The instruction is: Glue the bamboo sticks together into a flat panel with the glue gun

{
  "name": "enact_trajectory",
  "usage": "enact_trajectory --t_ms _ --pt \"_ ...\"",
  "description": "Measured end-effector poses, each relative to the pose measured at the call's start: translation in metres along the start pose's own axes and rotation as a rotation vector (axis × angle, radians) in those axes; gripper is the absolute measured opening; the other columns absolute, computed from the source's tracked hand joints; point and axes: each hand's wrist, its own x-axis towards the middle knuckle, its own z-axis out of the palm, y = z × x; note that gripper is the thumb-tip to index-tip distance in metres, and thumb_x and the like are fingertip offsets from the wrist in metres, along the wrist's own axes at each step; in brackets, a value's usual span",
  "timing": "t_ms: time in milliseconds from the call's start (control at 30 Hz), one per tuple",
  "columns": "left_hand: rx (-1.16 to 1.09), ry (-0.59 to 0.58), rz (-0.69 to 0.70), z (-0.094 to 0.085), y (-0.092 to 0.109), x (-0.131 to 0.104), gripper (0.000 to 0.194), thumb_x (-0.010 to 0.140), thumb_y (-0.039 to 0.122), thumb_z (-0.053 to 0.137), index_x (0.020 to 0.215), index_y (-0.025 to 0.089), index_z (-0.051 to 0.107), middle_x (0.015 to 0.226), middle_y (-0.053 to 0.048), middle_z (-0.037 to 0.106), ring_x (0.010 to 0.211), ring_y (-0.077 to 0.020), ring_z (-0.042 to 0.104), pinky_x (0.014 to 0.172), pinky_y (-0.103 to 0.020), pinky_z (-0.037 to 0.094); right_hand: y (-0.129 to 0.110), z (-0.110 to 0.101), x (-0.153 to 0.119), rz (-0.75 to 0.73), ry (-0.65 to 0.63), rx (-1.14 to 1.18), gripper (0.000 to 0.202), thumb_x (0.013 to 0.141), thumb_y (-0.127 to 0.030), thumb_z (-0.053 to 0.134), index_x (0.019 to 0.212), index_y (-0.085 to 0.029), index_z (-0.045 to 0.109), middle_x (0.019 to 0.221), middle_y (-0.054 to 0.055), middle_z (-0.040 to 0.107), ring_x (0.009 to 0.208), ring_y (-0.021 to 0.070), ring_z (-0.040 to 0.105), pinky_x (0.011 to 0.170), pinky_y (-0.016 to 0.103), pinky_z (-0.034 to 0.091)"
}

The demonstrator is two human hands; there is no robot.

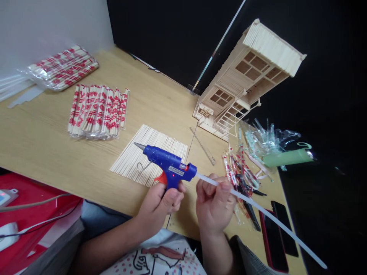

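Note:
My left hand (163, 200) is wrapped round the handle of a blue hot glue gun (163, 157), whose metal nozzle points to the upper left. A small red light glows on its side, and its orange trigger sits by my fingers. Between thumb and fingers, my right hand (215, 204) pinches a long white glue stick (272, 218). One end of the stick enters the back of the gun; the other reaches far to the lower right. Under the gun lies a flat panel of pale sticks (129, 156), partly hidden by it.
A wooden model house (229, 91) stands at the back right. Bundles of red-patterned wrapped chopsticks (97, 110) lie at left, near another plastic-wrapped pack (63, 68). A ruler (202, 146), torn wrappers (232, 160), a green cylinder (286, 157) and two phones (273, 240) lie rightward.

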Motion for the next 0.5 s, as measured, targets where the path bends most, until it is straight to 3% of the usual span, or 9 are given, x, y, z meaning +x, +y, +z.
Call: enact_trajectory --t_ms 100,200,300,400,500 --pt "-0.119 0.031 -0.058 0.003 0.004 0.003 0.051 0.09 0.068 0.064 0.096 0.018 0.055 0.066 0.007 0.043 0.048 -0.0027 0.028 0.044 -0.016 0.019 0.003 -0.002 -0.002 0.113 -0.098 0.012 0.041 0.103 -0.051 0.056 0.075 -0.021 0.056 0.065 -0.004 0.045 0.055 0.0099 0.048 0.051 0.021 0.043" --pt "-0.194 0.079 -0.108 0.005 0.002 0.005 0.056 0.084 0.073 0.068 0.091 0.019 0.051 0.066 0.007 0.045 0.045 -0.002 0.029 0.041 -0.014 0.019 0.006 -0.003 -0.006 0.344 -0.297 -0.089 0.044 0.093 -0.065 0.064 0.1 -0.021 0.065 0.082 0.001 0.059 0.068 0.0124 0.058 0.061 0.024 0.052" --pt "-0.171 0.113 -0.175 0.005 -0.002 0.006 0.062 0.08 0.079 0.066 0.087 0.02 0.048 0.062 0.007 0.046 0.042 -0.0032 0.032 0.039 -0.014 0.023 0.007 -0.001 -0.01 0.674 -0.453 -0.218 0.056 0.087 -0.071 0.067 0.106 -0.018 0.066 0.071 -0.002 0.058 0.048 0.0093 0.052 0.043 0.02 0.047" --pt "-0.011 0.04 -0.168 -0.003 0.001 0.007 0.065 0.084 0.085 0.052 0.08 0.02 0.048 0.058 0.005 0.048 0.041 -0.008 0.041 0.039 -0.02 0.033 0.008 0.008 -0.007 0.898 -0.495 -0.25 0.065 0.086 -0.075 0.062 0.107 -0.015 0.068 0.057 -0.003 0.058 0.033 0.0105 0.047 0.03 0.021 0.04" --pt "0.427 -0.096 -0.024 -0.022 0.016 0.006 0.059 0.095 0.072 0.046 0.079 0.017 0.057 0.071 -0.004 0.062 0.064 -0.0162 0.06 0.061 -0.028 0.049 0.012 0.021 0.008 0.863 -0.455 -0.117 0.057 0.088 -0.068 0.064 0.103 -0.014 0.073 0.069 0.006 0.072 0.041 0.015 0.06 0.035 0.024 0.047"
